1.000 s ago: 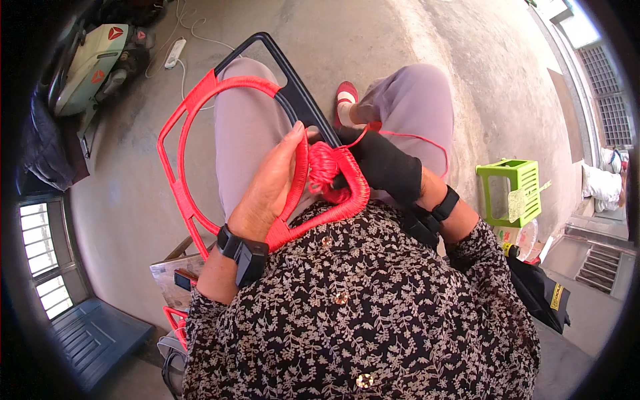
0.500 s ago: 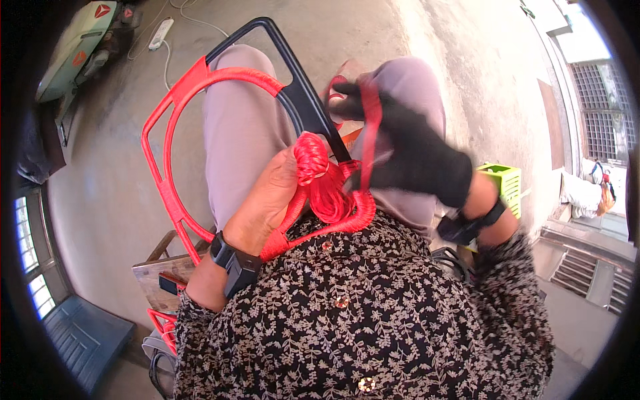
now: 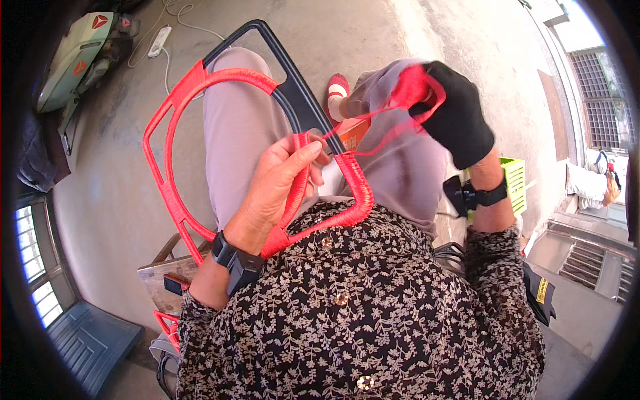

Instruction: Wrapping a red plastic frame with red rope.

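Note:
Across my lap lies a frame (image 3: 360,187) with an outer rim and a curved inner ring, mostly wrapped in glossy red strip. Its far part (image 3: 287,63) is bare black. My left hand (image 3: 270,183), ungloved, grips the wrapped inner ring just below where the black begins, thumb on top. Up over my right knee, my right hand (image 3: 460,120) in a black glove is closed around a red bundle of strip (image 3: 410,87). Two strands run from it to the frame, near the black bar's lower end. The glove's fingertips are partly hidden by the bundle.
A wooden stool (image 3: 157,283) with a small dark device (image 3: 176,285) stands at my left, and more red frame parts (image 3: 167,327) lie below it. A green plastic basket (image 3: 513,183) sits at the right. A white power strip (image 3: 159,41) lies on the floor beyond.
My right hand has swung up and right, pulling strands out from the frame. The red bundle that was in my left hand is now in my right; my left holds the inner ring.

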{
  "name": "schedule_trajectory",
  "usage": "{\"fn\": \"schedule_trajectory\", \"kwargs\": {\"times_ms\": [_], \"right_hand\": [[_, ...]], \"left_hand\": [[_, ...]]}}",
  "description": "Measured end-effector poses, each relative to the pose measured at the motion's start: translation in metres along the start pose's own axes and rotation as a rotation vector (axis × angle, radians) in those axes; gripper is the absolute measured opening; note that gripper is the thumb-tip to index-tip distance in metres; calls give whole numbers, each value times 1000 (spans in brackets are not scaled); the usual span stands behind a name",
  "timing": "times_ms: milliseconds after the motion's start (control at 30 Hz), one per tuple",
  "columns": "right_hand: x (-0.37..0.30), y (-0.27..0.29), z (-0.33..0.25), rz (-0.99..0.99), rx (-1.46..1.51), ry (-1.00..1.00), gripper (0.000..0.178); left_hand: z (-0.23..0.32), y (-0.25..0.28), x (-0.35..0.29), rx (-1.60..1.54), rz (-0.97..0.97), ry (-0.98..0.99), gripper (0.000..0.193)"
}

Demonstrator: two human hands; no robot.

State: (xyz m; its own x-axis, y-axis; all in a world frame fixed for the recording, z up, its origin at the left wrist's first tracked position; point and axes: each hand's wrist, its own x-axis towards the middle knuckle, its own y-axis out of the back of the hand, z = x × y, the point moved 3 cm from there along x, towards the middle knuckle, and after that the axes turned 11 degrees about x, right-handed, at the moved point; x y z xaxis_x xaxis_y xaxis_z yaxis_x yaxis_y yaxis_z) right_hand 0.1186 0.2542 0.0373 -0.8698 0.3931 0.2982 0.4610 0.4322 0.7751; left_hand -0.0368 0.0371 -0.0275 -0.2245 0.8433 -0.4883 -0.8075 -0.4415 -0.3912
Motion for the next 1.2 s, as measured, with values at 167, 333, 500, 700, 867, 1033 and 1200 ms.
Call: {"fn": "schedule_trajectory", "kwargs": {"times_ms": [167,333,500,700,867,1033,1200], "right_hand": [[-50,57,116,106,-272,-302,35],[-97,114,188,797,568,-733,34],[-59,28,79,270,1208,-599,29],[-44,-83,-15,-367,1435,-645,28],[-50,-72,-19,-238,1628,-728,26],[-43,-73,-29,326,2086,-701,22],[-42,-93,3,306,2541,-551,17]], "left_hand": [[-1,1,1,-40,-56,0,23],[-1,1,2,-58,-75,-7,19],[2,0,-2,-29,-42,-31,18],[7,-6,-3,-6,-35,-69,19],[8,-5,-1,-58,-72,-18,17],[7,-6,0,39,-76,92,13],[8,-10,-2,-110,-35,100,13]]}}
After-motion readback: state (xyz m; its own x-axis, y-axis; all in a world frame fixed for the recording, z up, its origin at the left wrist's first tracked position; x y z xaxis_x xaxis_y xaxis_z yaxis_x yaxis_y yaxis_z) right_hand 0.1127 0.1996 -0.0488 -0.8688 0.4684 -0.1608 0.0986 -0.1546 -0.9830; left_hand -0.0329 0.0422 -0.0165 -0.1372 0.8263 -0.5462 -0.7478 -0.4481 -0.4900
